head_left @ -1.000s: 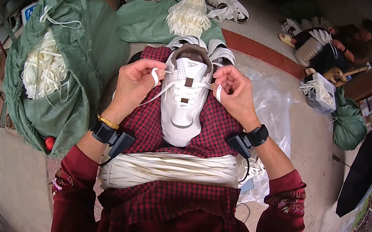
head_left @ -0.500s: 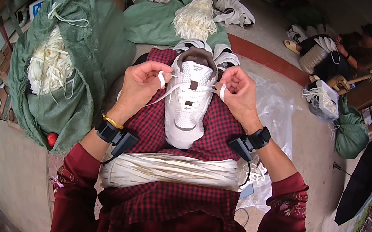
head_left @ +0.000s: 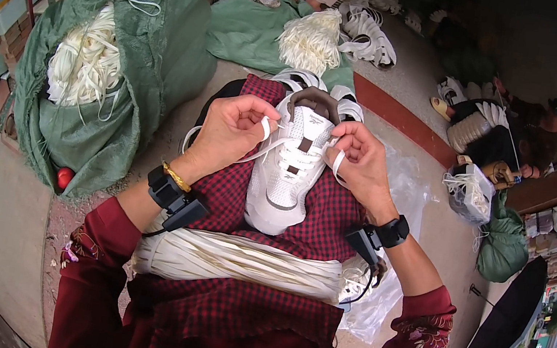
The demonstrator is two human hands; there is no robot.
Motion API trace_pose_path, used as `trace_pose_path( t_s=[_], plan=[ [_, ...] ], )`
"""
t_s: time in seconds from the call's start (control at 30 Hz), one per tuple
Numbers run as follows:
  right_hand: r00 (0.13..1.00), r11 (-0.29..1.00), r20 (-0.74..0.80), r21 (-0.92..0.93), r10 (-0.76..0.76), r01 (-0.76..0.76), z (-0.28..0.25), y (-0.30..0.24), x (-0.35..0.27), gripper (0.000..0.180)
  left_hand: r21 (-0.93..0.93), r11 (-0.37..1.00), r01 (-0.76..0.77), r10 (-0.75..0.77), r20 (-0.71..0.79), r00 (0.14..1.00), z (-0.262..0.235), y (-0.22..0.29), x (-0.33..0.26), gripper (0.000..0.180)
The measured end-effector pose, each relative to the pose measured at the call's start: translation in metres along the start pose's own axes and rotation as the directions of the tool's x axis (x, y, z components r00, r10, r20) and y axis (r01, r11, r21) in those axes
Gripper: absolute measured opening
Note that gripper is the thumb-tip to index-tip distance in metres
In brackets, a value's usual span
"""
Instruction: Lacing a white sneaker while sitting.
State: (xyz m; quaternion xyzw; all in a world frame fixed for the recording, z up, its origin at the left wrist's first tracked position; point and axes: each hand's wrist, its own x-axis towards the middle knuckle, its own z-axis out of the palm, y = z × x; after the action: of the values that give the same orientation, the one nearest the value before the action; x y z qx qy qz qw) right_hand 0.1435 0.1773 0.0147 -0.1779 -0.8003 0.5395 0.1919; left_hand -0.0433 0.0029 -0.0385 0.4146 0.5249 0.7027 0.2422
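A white sneaker [head_left: 278,196] rests on my lap over a red-and-black checked cloth [head_left: 332,216], toe toward me, its tongue standing up. White lace crosses its lower eyelets in several rows. My left hand [head_left: 236,130] pinches one part of the shoelace [head_left: 265,128] beside the upper left eyelets. At the upper right eyelet edge, my right hand [head_left: 363,160] has its fingers closed on the other part, which loops below the thumb. A thick bundle of white laces [head_left: 241,264] lies across my lap, nearer to me than the toe.
Green sacks with white laces [head_left: 87,61] stand at left; more laces [head_left: 310,39] lie on green cloth [head_left: 239,35] ahead. White shoe parts [head_left: 369,38] are beyond. A person [head_left: 537,125] sits at far right. A clear plastic sheet [head_left: 404,195] and black umbrella [head_left: 509,316] are at right.
The view has turned slightly, shifting the scene. My right fingers have come closer to the shoe's right eyelet edge, and the lace there hangs in a larger loop. My left hand keeps its pinch.
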Motion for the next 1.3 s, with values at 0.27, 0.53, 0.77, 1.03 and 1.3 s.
trace_pose_path(
  t_s=[0.27, 0.53, 0.77, 1.03, 1.3],
  plan=[
    [0.994, 0.998, 0.108, 0.055, 0.035, -0.041, -0.011, 0.000, 0.009, 0.028, 0.137, 0.989, -0.058, 0.063, -0.028, 0.998, 0.004, 0.004, 0.008, 0.010],
    [0.963, 0.939, 0.259, -0.308, -0.072, 0.153, -0.027, -0.024, 0.016, 0.029, 0.410, 0.904, -0.122, 0.089, 0.099, 0.991, 0.013, 0.026, 0.019, 0.021],
    [0.776, 0.477, 0.545, -0.615, -0.319, 0.628, -0.028, -0.038, 0.036, 0.025, 0.613, 0.521, -0.594, 0.069, 0.663, 0.745, -0.004, 0.075, 0.051, 0.031],
    [0.868, 0.718, 0.496, -0.614, 0.029, 0.327, -0.025, -0.071, 0.048, 0.035, 0.545, 0.433, -0.718, -0.068, 0.814, 0.577, -0.006, 0.089, 0.075, 0.026],
    [0.939, 0.906, 0.221, -0.277, -0.264, 0.320, 0.026, -0.036, 0.053, 0.021, 0.511, 0.539, -0.670, 0.200, 0.694, 0.691, -0.021, 0.064, 0.066, 0.025]
  ],
)
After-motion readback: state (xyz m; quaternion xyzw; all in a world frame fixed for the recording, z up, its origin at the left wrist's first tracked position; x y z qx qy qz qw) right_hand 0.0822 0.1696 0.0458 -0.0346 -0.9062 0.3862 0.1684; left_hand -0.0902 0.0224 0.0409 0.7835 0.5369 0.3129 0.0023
